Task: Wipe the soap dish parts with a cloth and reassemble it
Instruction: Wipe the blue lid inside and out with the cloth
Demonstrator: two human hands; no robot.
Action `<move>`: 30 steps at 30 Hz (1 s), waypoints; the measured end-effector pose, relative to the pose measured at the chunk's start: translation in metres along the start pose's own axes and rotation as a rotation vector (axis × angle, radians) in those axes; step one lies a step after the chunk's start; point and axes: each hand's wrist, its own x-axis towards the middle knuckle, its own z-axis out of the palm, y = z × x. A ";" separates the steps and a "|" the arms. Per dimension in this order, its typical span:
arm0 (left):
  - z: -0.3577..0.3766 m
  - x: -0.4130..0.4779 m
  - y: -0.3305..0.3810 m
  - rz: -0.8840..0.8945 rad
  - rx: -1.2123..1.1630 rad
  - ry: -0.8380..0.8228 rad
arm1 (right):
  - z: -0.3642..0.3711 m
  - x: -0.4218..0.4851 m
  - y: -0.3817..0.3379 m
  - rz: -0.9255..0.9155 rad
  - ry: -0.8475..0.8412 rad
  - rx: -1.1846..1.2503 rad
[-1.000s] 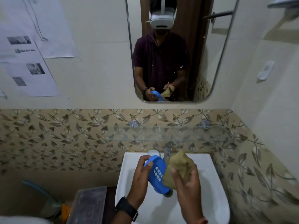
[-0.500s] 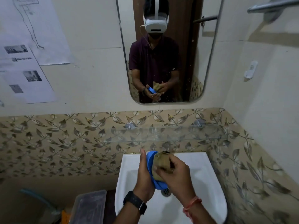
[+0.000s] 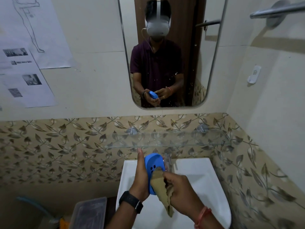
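A blue soap dish part (image 3: 153,164) with drain holes stands on edge over the white sink (image 3: 198,176). My left hand (image 3: 142,176) holds it from the left, fingers pointing up along its back. My right hand (image 3: 179,190) grips a tan cloth (image 3: 159,185) and presses it against the lower half of the blue part. The cloth's tail hangs down below my right hand. The other part of the soap dish is not in view.
A glass shelf (image 3: 165,139) runs just above the sink, with a tap (image 3: 168,160) behind the blue part. A mirror (image 3: 204,80) hangs above. A clear lidded box (image 3: 89,210) sits left of the sink. A towel bar (image 3: 277,10) is high on the right wall.
My right hand has slid the cloth down from the top of the blue part to its lower half, uncovering the drain holes. My left hand holds the part steady.
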 end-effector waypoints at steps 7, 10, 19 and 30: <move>0.007 -0.015 -0.018 -0.045 -0.012 -0.052 | 0.013 0.014 -0.010 -0.043 0.306 0.040; 0.004 -0.014 -0.009 -0.056 -0.026 -0.070 | 0.009 0.014 -0.013 -0.052 0.138 -0.022; 0.009 -0.024 -0.014 -0.161 0.000 -0.033 | -0.011 0.008 -0.012 0.003 0.123 -0.143; 0.003 -0.020 0.010 -0.185 -0.068 -0.075 | -0.023 -0.003 -0.017 -0.136 -0.295 -0.347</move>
